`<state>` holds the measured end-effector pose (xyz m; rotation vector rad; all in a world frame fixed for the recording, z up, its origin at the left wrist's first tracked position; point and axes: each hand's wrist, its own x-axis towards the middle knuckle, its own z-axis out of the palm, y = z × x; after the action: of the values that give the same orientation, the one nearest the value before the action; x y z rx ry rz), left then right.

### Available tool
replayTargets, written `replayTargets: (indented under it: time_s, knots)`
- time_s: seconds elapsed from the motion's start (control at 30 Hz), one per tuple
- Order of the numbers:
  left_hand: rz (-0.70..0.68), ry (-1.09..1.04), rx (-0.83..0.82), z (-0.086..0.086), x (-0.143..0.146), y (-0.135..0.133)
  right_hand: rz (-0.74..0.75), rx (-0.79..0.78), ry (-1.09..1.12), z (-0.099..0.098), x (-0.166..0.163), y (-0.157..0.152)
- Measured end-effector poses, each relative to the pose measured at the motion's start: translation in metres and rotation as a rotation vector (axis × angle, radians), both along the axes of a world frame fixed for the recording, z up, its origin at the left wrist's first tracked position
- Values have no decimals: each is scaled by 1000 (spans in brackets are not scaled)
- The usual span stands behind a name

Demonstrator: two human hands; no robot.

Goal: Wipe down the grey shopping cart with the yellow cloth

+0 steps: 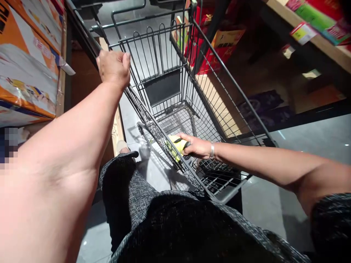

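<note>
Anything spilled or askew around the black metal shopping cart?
Left of the black metal shopping cart, a white rectangular label juts askew from the brown wooden shelf edge rather than lying flat. No spill shows.

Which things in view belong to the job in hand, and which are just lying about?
In use:
- shopping cart
- right hand, holding a yellow-and-black item
- left hand, curled at the cart; grip unclear

Just around:
- orange-and-white boxes
- red packages
- price tag on the shelf edge
</note>
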<state>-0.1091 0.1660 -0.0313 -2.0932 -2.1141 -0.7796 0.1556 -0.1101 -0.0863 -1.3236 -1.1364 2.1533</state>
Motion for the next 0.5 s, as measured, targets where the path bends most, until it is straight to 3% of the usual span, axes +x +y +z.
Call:
replayTargets:
  time_s: [0.03,0.1,0.17,0.27,0.33,0.4,0.5]
  knots:
    - [-9,-41,-12,4,7,-15,-14,79,52,20,3,1]
    - [-277,-85,-13,9,20,-58,-22,253,108,45,6,4]
    - [-517,-97,56,8,34,-113,-1,409,87,44,7,8]
    - [-692,-113,13,-1,50,-192,158,493,-147,1,6,11]
    - [-762,-85,-18,-9,56,-225,380,408,-455,-37,9,10]
    - [-780,-69,-8,-16,58,-238,552,282,-743,-65,17,8]
    - [-794,-67,4,-22,54,-232,573,181,-960,-79,39,12]
